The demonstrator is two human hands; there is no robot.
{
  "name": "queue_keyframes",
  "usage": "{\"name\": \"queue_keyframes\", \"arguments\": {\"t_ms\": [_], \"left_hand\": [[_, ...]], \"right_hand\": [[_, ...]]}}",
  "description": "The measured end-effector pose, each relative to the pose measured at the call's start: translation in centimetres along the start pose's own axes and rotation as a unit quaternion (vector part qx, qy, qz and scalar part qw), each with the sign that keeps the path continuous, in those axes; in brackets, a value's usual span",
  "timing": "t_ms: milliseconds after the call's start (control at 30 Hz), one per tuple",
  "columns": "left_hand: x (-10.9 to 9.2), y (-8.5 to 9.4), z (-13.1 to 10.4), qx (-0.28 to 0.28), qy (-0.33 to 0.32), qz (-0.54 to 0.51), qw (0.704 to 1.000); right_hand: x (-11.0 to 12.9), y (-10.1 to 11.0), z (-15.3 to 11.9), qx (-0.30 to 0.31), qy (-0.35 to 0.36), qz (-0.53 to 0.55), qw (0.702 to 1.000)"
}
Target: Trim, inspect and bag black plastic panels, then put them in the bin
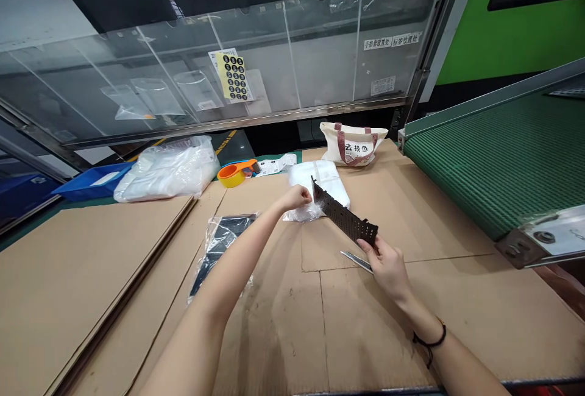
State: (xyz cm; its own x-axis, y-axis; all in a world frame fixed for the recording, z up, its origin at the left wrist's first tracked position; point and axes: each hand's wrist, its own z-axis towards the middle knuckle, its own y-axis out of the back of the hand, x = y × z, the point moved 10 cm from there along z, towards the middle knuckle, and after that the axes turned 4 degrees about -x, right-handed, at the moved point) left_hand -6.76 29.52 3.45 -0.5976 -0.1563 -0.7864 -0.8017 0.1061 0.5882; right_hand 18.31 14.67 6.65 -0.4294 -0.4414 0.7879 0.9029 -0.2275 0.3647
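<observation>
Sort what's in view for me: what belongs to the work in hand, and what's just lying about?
Likely in the work:
black perforated panel, in the right hand
translucent white plastic bundle, beside the left hand
flat dark piece in clear plastic
slim pointed metal tool

Apparently just lying about:
cream cloth bag with maroon handles
orange-and-yellow tape dispenser, unheld

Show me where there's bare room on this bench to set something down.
Bare cardboard lies between the right hand and the green conveyor, and on the near side of the knife. The boards left of the bagged black sheet are bare too. It is crowded along the back: blue tray, plastic bundle, tape, white pack and cloth bag stand close together.
</observation>
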Motion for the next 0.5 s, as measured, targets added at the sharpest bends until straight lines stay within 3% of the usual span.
{"name": "queue_keyframes", "arguments": {"t_ms": [233,367,500], "left_hand": [[-0.3,4.3,-0.5,-0.212,-0.005,-0.155,0.965],[-0.2,4.6,-2.2,-0.253,-0.018,-0.137,0.958],[-0.4,3.9,-4.2,-0.22,-0.044,-0.093,0.97]], "right_hand": [[-0.7,-0.5,0.0,0.003,-0.02,-0.006,1.0],[-1.2,0.7,0.3,-0.026,-0.041,0.0,0.999],[-1.7,4.7,-0.6,-0.14,-0.094,0.04,0.985]]}}
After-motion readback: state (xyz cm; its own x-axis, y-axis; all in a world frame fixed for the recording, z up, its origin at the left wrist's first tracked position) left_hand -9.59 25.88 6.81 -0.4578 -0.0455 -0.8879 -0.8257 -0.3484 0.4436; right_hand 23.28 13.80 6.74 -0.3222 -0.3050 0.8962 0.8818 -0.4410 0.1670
